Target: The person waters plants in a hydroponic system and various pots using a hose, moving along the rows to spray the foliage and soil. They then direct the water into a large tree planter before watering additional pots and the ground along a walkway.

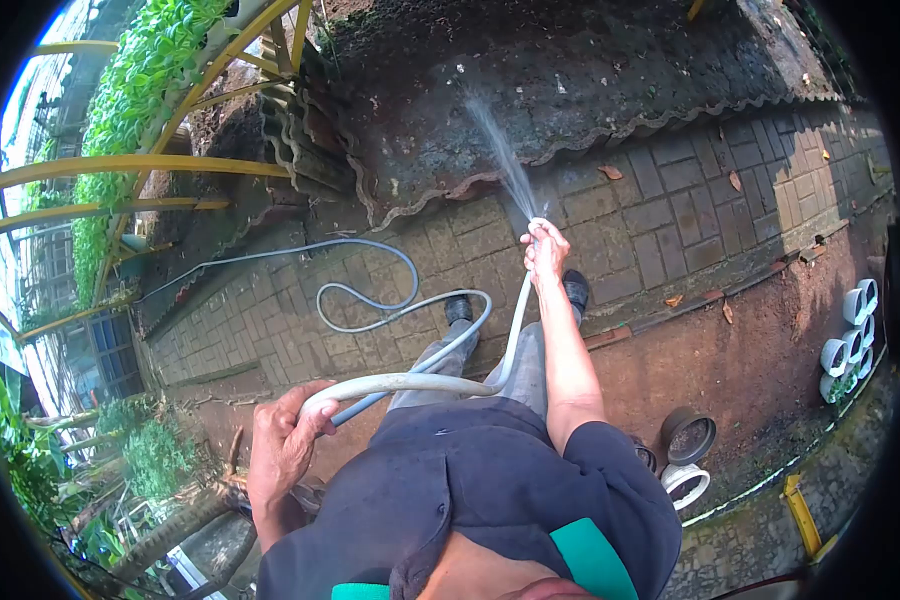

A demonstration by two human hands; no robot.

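A pale grey garden hose (410,383) loops across the brick paving and rises to both hands. My right hand (544,250) grips the hose's end, and a jet of water (500,155) sprays from it onto the dark corrugated sheet (570,90) ahead. Lower down at the left, my left hand (285,440) is closed around a slack bend of the same hose. My two shoes (515,298) stand on the paving below the right hand.
Yellow curved frames (120,165) with green plants stand at the left. Brick paving (670,210) runs along the sheet, with bare soil (770,340) beside it. White pipe ends (850,335) and round pots (687,435) sit at the right.
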